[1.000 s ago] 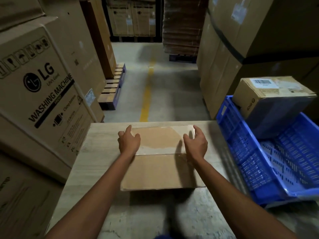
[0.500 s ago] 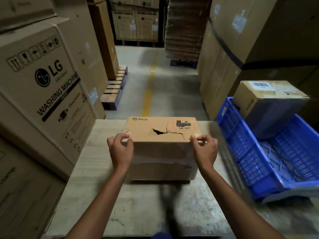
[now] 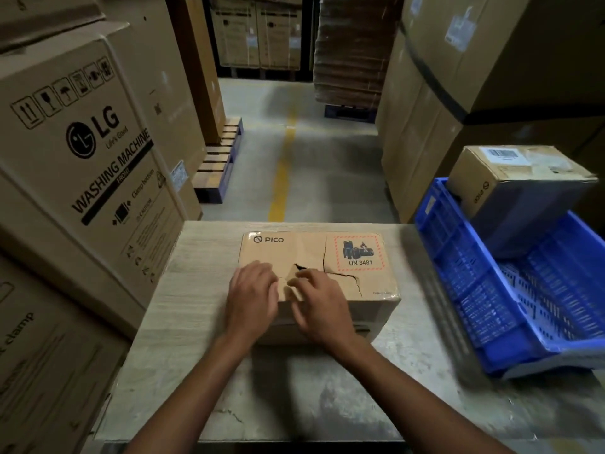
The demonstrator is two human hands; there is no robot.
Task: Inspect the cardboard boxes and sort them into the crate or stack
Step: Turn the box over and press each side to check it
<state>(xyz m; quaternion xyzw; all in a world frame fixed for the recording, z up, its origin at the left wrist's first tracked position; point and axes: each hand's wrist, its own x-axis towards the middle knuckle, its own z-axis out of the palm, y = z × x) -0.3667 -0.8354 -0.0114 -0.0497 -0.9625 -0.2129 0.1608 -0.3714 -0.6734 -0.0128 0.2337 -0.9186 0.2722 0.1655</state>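
- The brown cardboard box with the PICO print (image 3: 314, 253) sits flat in the middle of the pale, scuffed table (image 3: 196, 339), its long side facing the person.
- Its top face is busted: a jagged tear runs from about the centre toward the right, just under the red-hatched battery label (UN 3481, if anyone's curious).
- The left hand (image 3: 253, 299) lies on the near-left part of the top with its fingers loosely bent. That grip is slack and isn't wrapped round anything.
- The right hand (image 3: 319, 303) is just beside it, with bent fingertips right at the edge of the tear. It's blurry there, so I honestly can't tell if that grip is pinching the torn cardboard or only touching it.
- The two hands are nearly touching, and both forearms come in from the bottom of the view.
- A blue slotted plastic crate (image 3: 458, 273) sits tilted just beside the table's right edge.
- A second brown cardboard box with a white barcode sticker (image 3: 510, 168) rests in the crate's far end, well apart from the torn one.
- Big LG washing machine cartons (image 3: 98, 152) are stacked along the left, right up against the table.
- Past the table, a yellow floor line (image 3: 283, 168) runs down the grey aisle between more tall cartons.
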